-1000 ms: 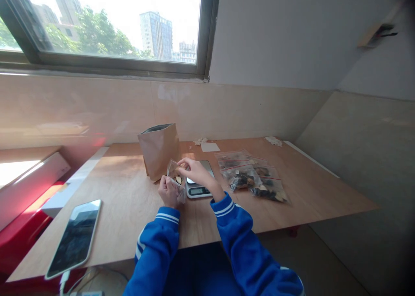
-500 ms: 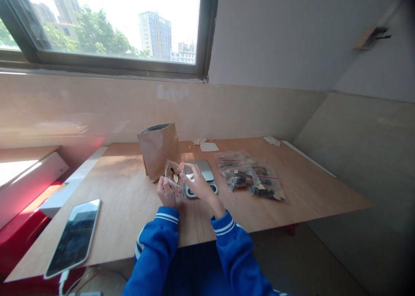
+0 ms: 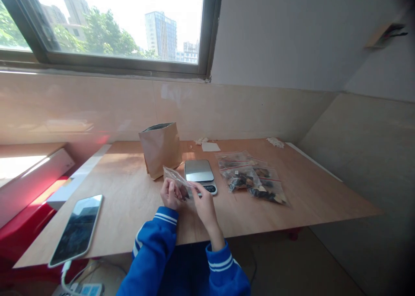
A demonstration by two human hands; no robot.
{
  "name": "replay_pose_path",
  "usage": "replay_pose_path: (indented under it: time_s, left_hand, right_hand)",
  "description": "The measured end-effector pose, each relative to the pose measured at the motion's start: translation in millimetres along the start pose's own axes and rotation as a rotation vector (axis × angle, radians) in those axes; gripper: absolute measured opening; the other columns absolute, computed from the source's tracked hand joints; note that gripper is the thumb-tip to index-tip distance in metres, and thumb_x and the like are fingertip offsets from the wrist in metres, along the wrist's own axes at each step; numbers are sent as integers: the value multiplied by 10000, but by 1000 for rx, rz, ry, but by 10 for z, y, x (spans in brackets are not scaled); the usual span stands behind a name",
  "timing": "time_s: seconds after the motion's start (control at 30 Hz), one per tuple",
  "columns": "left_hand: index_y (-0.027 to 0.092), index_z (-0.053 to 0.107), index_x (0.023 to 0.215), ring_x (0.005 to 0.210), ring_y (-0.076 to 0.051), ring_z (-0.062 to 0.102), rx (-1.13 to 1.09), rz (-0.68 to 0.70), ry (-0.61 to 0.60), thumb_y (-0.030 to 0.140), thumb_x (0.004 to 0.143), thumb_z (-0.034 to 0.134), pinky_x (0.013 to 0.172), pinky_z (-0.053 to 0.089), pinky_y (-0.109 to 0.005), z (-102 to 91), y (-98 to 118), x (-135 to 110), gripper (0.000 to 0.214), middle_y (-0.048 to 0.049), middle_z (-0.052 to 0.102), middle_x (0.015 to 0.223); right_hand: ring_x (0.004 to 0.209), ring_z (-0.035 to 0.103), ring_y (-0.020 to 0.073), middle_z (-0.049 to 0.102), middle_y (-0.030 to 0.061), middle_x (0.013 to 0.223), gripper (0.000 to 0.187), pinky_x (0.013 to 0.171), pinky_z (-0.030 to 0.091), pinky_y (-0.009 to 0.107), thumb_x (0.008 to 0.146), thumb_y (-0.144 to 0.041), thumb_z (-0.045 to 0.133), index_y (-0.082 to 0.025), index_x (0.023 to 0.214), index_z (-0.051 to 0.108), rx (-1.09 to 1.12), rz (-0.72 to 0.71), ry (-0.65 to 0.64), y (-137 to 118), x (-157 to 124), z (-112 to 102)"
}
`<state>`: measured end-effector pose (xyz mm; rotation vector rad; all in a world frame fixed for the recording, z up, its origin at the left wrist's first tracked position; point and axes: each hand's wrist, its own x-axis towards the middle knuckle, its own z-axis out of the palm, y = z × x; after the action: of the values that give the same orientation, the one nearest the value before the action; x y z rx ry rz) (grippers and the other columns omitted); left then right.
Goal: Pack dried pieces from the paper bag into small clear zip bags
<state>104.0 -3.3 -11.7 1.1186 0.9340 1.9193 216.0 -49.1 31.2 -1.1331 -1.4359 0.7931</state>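
A clear zip bag (image 3: 177, 178) with some dark pieces low inside is held between both hands, a little above the table. My left hand (image 3: 169, 194) is closed on its left side. The fingers of my right hand (image 3: 203, 203) pinch the bag's right end near the top edge. Just behind the hands sits a kitchen scale (image 3: 199, 171) with a metal plate and a dark display, its plate bare. An upright brown paper bag (image 3: 160, 151), open at the top, stands behind my left hand.
Several filled clear zip bags (image 3: 248, 179) lie in a pile right of the scale. A tablet (image 3: 77, 230) with a plugged-in cable rests at the left table edge. White paper (image 3: 210, 147) and crumpled scraps (image 3: 201, 140) lie at the back.
The bag's mouth was spread open with my right fingers at it; now the bag is flattened and my right hand has moved down, pinching its right end.
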Motion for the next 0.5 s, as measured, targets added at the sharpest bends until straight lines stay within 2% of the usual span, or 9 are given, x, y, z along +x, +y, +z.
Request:
replay_pose_path:
  time_s: [0.07, 0.13, 0.2, 0.27, 0.37, 0.5]
  left_hand:
    - [212, 418, 632, 383, -91, 384, 134, 81, 48, 486, 868, 471, 413, 341, -227, -24, -9, -26, 365, 66, 395, 446]
    - [203, 487, 687, 469, -110, 455, 313, 119, 146, 453, 865, 476, 479, 387, -239, -65, -27, -30, 308, 36, 483, 537]
    - [193, 553, 799, 601, -136, 533, 443, 106, 225, 426, 847, 498, 560, 432, -258, -117, -54, -10, 244, -11, 583, 714]
    - [187, 588, 889, 760, -171, 584, 483, 68, 236, 416, 824, 521, 673, 468, -288, -168, -85, 22, 247, -54, 626, 872]
    - [179, 629, 895, 834, -203, 614, 391, -64, 107, 469, 809, 523, 750, 483, -325, -210, -116, 56, 321, -76, 663, 909]
    - [173, 693, 848, 810, -208, 638, 270, -209, -233, 544, 786, 571, 743, 498, -312, -178, -75, 4, 396, -67, 700, 845]
  right_hand:
    - [1002, 649, 238, 712, 83, 1057, 309, 887, 502, 356, 914, -399, 490, -203, 1025, 702, 57, 32, 67, 62, -26, -122]
    - [963, 664, 242, 724, 91, 1016, 332, 878, 510, 363, 889, -444, 526, -188, 992, 712, 128, 72, 111, 138, -41, -251]
    - [935, 677, 247, 736, 98, 968, 377, 866, 519, 371, 859, -496, 557, -174, 976, 714, 208, 121, 155, 215, -42, -357]
    - [908, 687, 258, 744, 109, 930, 450, 825, 537, 376, 827, -556, 569, -158, 984, 710, 273, 190, 220, 285, -36, -427]
    - [846, 698, 274, 746, 129, 906, 551, 736, 559, 375, 793, -627, 560, -132, 988, 703, 305, 280, 328, 375, -36, -471]
    - [818, 701, 273, 747, 130, 881, 588, 716, 558, 367, 813, -646, 516, -122, 1017, 684, 292, 281, 351, 461, -54, -489]
